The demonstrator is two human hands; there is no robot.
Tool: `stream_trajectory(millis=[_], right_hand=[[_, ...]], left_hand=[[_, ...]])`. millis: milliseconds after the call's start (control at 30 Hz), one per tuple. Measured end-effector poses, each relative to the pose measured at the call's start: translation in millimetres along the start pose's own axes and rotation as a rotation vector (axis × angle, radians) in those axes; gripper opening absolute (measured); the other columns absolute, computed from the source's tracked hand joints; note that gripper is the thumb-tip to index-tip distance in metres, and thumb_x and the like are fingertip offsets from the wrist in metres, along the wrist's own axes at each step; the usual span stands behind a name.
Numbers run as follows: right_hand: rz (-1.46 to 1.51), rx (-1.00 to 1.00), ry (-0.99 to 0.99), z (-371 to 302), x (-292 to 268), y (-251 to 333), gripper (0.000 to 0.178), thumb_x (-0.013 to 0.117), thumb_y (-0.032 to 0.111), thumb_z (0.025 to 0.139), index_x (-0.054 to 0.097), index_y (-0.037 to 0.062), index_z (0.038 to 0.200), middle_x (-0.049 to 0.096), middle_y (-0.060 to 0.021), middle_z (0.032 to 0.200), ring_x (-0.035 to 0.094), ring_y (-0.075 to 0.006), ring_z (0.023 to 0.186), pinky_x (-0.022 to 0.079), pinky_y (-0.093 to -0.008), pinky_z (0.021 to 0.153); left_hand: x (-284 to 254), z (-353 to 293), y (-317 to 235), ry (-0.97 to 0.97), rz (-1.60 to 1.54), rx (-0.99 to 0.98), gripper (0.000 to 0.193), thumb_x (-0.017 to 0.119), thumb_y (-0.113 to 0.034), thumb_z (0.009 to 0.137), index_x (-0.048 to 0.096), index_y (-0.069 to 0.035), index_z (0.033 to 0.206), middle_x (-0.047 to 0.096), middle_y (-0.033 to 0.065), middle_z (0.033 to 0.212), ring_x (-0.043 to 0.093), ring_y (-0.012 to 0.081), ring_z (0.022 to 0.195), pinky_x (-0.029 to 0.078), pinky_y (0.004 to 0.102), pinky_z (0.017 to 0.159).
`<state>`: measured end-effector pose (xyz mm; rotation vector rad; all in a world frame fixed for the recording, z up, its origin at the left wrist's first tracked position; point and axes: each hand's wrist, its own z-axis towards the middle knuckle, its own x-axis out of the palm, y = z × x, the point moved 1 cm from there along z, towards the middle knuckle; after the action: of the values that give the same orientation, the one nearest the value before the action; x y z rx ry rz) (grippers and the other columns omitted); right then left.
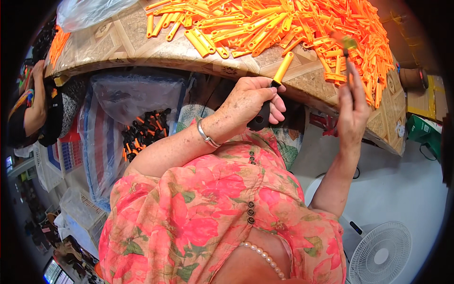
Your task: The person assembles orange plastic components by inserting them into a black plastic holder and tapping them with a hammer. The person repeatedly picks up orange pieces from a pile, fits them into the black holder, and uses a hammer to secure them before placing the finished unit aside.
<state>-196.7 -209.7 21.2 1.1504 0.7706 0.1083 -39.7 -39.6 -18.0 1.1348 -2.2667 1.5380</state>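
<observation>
My left hand (250, 102) grips a tool with a black handle and an orange plastic sleeve (283, 68), held just below the table's edge. My right hand (352, 106) is raised with its fingers up, pinching a small, blurred piece (347, 45) at the fingertips near the orange pile. A large heap of orange plastic sleeves (283, 23) covers the patterned table (123, 42) in front of me. A silver bracelet (205, 135) is on my left wrist.
A clear plastic bag (137, 130) with black and orange finished pieces sits open under the table at my left. Another person (33, 104) sits at far left. A white fan (380, 253) stands on the floor at lower right. Boxes (421, 102) lie at right.
</observation>
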Motion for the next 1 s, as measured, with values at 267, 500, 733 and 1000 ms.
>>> stream_trajectory(millis=[267,500,733,1000], right_hand=[[-0.014,-0.067,0.38,-44.1,17.6,6.9,0.042,0.046,-0.002,0.097,0.054,0.0076,0.138,0.061,-0.0132,0.131,0.057,-0.021,0.123,0.041,-0.0315,0.104],[-0.066,-0.178,0.323,-44.6,16.2,16.6,0.043,0.047,-0.001,0.098,0.053,0.0098,0.138,0.063,-0.0136,0.128,0.059,-0.0225,0.121,0.043,-0.0317,0.102],[-0.223,-0.238,0.308,-47.4,17.0,14.4,0.045,0.047,-0.001,0.096,0.054,0.0147,0.138,0.064,-0.0126,0.124,0.065,-0.0265,0.11,0.05,-0.0332,0.092],[-0.228,-0.178,0.385,-60.0,19.5,12.1,0.045,0.046,-0.002,0.096,0.053,0.0109,0.139,0.064,-0.013,0.127,0.062,-0.0243,0.116,0.048,-0.0334,0.095]], left_hand=[[3.4,-0.3,-2.2,-0.022,0.025,0.0,0.023,0.046,-0.011,0.099,0.058,0.005,0.111,0.069,0.0126,0.081,0.067,0.0151,0.063,0.056,0.0255,0.057],[4.9,2.1,-0.6,-0.036,0.031,0.015,0.024,0.046,-0.011,0.1,0.058,0.007,0.11,0.069,0.0141,0.082,0.068,0.0158,0.063,0.056,0.0252,0.057],[4.9,4.2,1.1,-0.046,0.025,0.027,0.023,0.046,-0.011,0.1,0.058,0.007,0.109,0.069,0.0149,0.083,0.068,0.0167,0.063,0.057,0.0257,0.058],[5.8,3.8,-0.5,-0.043,0.002,0.039,0.023,0.047,-0.011,0.1,0.059,0.007,0.106,0.069,0.0158,0.084,0.068,0.0175,0.064,0.058,0.0273,0.059]])
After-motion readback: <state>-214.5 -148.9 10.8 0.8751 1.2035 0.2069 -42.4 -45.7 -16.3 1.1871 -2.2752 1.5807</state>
